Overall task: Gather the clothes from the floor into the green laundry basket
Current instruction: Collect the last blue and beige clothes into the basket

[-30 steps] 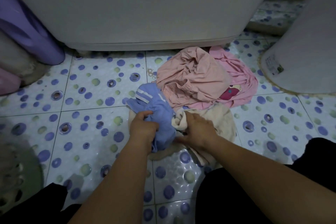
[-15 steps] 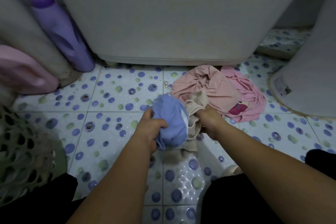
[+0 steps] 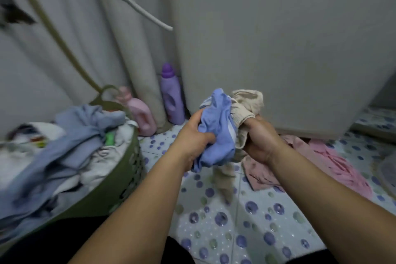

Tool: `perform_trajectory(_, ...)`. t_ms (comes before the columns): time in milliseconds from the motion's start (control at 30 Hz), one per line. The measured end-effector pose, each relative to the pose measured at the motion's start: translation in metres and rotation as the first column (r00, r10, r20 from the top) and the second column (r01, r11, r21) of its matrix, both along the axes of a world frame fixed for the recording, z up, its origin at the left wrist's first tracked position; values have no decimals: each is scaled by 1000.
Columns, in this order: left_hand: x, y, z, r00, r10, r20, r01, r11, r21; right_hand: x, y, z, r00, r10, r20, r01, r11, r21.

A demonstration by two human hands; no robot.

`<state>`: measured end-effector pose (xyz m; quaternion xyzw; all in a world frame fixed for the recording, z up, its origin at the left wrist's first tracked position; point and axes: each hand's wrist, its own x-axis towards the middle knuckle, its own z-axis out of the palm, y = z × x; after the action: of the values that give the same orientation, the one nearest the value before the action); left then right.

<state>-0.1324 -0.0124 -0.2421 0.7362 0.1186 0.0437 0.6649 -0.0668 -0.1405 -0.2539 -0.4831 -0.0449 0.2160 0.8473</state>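
My left hand (image 3: 194, 140) grips a bunched blue garment (image 3: 216, 133) held up above the floor. Right beside it, my right hand (image 3: 260, 140) grips a beige garment (image 3: 246, 105), whose tail hangs down toward the tiles. The two bundles touch each other. The green laundry basket (image 3: 120, 182) stands at the left, heaped with blue and white clothes (image 3: 70, 146). Two pink garments (image 3: 317, 163) lie on the floor behind my right forearm.
A purple bottle (image 3: 172, 97) and a pink bottle (image 3: 140, 113) stand against the curtain behind the basket. A large grey appliance (image 3: 278, 38) fills the back. A white hose (image 3: 128, 2) hangs at upper left. The floor is dotted tile (image 3: 235, 227).
Both hands have lifted the blue and beige garments off the floor and raised them. The view has swung up and left, bringing the full basket into sight.
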Motion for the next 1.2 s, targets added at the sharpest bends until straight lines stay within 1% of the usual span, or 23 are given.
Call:
perform_trajectory(133, -33, 41, 51, 983, 118, 140, -127, 990, 56, -23, 52, 50, 992, 58, 111, -69, 993, 96)
perform_trajectory(200, -50, 62, 74, 959, 195, 206, -214, 974, 72, -36, 80, 74, 983, 88, 163, -113, 983, 148)
perform_trajectory(300, -74, 92, 108, 898, 303, 319, -343, 936, 77, -53, 120, 111, 967, 130, 219, -177, 961, 213)
perform_trajectory(400, -96, 117, 138, 831, 353, 430, -428, 900, 88, -69, 159, 144, 946, 189, 264, -259, 928, 266)
perform_trajectory(500, -118, 143, 157, 761, 405, 507, -507, 859, 76, -84, 195, 167, 924, 243, 295, -342, 870, 354)
perform_trajectory(567, -130, 158, 159, 739, 436, 514, -550, 831, 86, -91, 213, 166, 909, 297, 292, -391, 850, 352)
perform_trajectory(600, -136, 167, 156, 741, 451, 498, -568, 816, 105, -93, 223, 159, 904, 330, 271, -408, 856, 317)
perform_trajectory(633, -142, 174, 150, 751, 470, 464, -588, 796, 145, -93, 230, 148, 897, 357, 260, -418, 877, 236)
perform_trajectory(667, -149, 184, 140, 765, 498, 408, -611, 762, 216, -94, 238, 135, 874, 392, 288, -428, 901, 74)
perform_trajectory(700, -152, 190, 128, 792, 513, 332, -606, 727, 322, -91, 237, 121, 826, 442, 350, -396, 897, -199)
perform_trajectory(733, -156, 199, 113, 814, 534, 230, -576, 688, 440, -86, 239, 104, 707, 569, 420, -324, 788, -524)
perform_trajectory(767, -161, 208, 97, 814, 569, 117, -532, 650, 543, -81, 238, 89, 553, 729, 403, -219, 594, -774)
perform_trajectory(800, -164, 216, 81, 783, 622, 23, -500, 606, 618, -78, 235, 73, 417, 851, 318, -114, 396, -911)
perform_trajectory(833, -167, 224, 66, 738, 674, -33, -492, 571, 658, -72, 233, 58, 358, 908, 219, -47, 251, -967)
perform_trajectory(867, -168, 229, 56, 700, 713, -37, -507, 533, 678, -66, 232, 46, 362, 919, 156, -31, 179, -983)
perform_trajectory(900, -167, 233, 48, 687, 726, 3, -518, 488, 702, -65, 228, 41, 358, 923, 141, -22, 159, -987)
perform_trajectory(933, -164, 233, 44, 698, 714, 56, -510, 441, 739, -63, 229, 36, 326, 930, 170, 10, 177, -984)
perform_trajectory(967, -159, 231, 42, 725, 682, 102, -490, 405, 772, -64, 229, 34, 272, 942, 196, 57, 188, -981)
perform_trajectory(1000, -152, 227, 43, 758, 640, 125, -462, 391, 796, -66, 230, 33, 211, 956, 206, 100, 188, -977)
perform_trajectory(1033, -145, 221, 44, 797, 593, 112, -407, 392, 825, -71, 231, 34, 160, 966, 204, 115, 187, -976)
perform_trajectory(1100, -130, 210, 46, 868, 497, -14, -215, 399, 891, -83, 233, 37, 102, 970, 219, 82, 211, -974)
perform_trajectory(1167, -122, 206, 45, 870, 448, -204, -7, 426, 905, -88, 232, 41, 76, 971, 227, -2, 228, -974)
perform_trajectory(1200, -120, 208, 42, 854, 440, -279, 50, 463, 885, -86, 230, 41, 75, 977, 198, -42, 202, -979)
